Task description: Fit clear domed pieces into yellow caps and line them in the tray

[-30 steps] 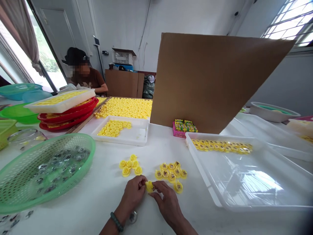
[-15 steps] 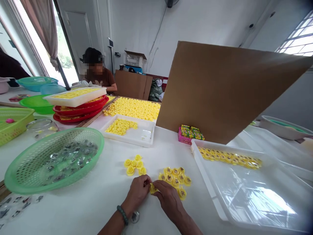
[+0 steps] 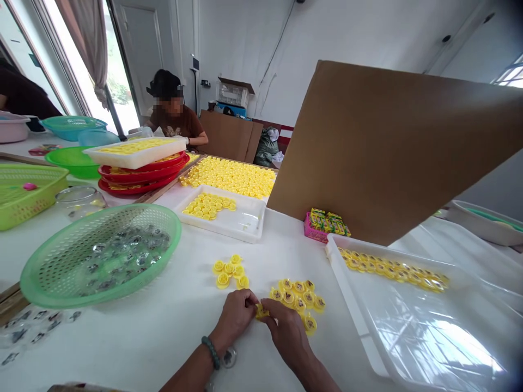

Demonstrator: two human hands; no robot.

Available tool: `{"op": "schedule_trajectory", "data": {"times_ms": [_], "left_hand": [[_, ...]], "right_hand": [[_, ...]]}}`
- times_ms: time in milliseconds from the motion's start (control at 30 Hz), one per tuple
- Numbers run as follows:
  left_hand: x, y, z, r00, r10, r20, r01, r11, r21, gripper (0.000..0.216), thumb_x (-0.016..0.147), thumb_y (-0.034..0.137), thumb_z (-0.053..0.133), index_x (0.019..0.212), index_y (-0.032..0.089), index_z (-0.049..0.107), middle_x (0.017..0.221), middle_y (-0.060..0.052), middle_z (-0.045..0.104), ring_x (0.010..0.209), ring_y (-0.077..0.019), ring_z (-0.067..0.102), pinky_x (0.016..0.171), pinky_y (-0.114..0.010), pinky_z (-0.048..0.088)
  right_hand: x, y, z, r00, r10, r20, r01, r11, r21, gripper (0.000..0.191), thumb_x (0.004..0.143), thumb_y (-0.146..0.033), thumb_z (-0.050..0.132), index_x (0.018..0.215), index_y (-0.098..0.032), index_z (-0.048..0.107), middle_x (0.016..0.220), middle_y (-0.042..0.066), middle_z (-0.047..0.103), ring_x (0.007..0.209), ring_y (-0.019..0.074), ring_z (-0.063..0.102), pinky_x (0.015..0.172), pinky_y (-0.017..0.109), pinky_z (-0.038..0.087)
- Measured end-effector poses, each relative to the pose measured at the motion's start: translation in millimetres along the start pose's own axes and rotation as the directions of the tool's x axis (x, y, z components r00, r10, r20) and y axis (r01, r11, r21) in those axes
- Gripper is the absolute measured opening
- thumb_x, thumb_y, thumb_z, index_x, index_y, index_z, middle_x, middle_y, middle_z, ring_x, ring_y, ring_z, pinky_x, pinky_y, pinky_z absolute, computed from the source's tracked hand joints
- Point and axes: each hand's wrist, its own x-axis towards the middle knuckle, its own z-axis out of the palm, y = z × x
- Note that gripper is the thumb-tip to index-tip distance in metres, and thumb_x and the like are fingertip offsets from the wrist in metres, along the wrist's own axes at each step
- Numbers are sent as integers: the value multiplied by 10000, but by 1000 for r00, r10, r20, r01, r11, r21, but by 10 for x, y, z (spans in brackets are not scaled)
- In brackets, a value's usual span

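My left hand (image 3: pixel 236 317), with a green bead bracelet (image 3: pixel 211 353) on the wrist, is closed, its fingertips pinched at the left edge of a small yellow round plastic piece (image 3: pixel 262 311). Closed on the same piece from the right is my right hand (image 3: pixel 289 333), whose fingers cover part of it. Beyond my right hand lies a group of yellow round pieces with dark printed centres (image 3: pixel 298 296). Several plain yellow pieces (image 3: pixel 229 269) sit ahead of my left hand. A clear round disc (image 3: pixel 229 357) lies beside the bracelet.
At left stands a green basket (image 3: pixel 30 275) of clear discs. A white tray (image 3: pixel 253 231) holds yellow pieces, and a large white tray (image 3: pixel 359 326) is at right. A cardboard sheet (image 3: pixel 379 147) leans behind a pink basket (image 3: pixel 314 231). Another person (image 3: pixel 180 122) sits across.
The camera view has turned slightly left, so most things appear further right. Both hands stay together at the yellow piece, with only a small shift of the fingers.
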Motion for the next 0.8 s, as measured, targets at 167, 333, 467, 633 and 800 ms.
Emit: {"op": "schedule_trajectory", "data": {"times_ms": [167,333,467,633,800], "left_hand": [[-5,14,-2,1000,-8,9,8,1000,-14,186,571,154,484,660,162,647,577,3,595,567,-147,530,534,-229,373],[18,-32,5,999,-28,20,29,998,-49,193,579,182,488,671,161,656,585,0,608,572,-146,540,543,-229,390],[31,-70,8,998,-52,39,55,995,-78,216,570,193,484,685,155,663,565,-1,604,548,-145,534,526,-231,387],[3,-95,9,993,-77,94,89,988,-129,252,548,187,473,704,138,665,587,-11,616,553,-146,543,543,-237,414],[-57,-66,-4,986,-114,118,138,967,-215,243,569,208,500,744,133,651,594,-8,601,556,-144,544,552,-243,428]], "right_hand": [[-28,51,-8,987,-147,71,153,984,-93,219,801,-67,452,805,-213,616,752,19,644,670,151,595,585,226,424],[14,83,-38,950,-231,209,283,919,-273,171,830,-71,459,763,-186,566,715,14,602,641,137,560,568,220,394],[58,74,-78,944,-207,257,286,902,-323,156,809,-72,520,716,-191,558,703,-2,600,645,136,550,569,222,384],[18,70,-71,975,-180,128,205,953,-221,136,798,-133,596,685,-207,606,745,1,630,762,161,562,685,252,421],[-112,58,-21,995,-79,-62,71,990,-120,164,778,-122,623,911,-216,643,909,41,618,862,184,554,757,283,437]]}}
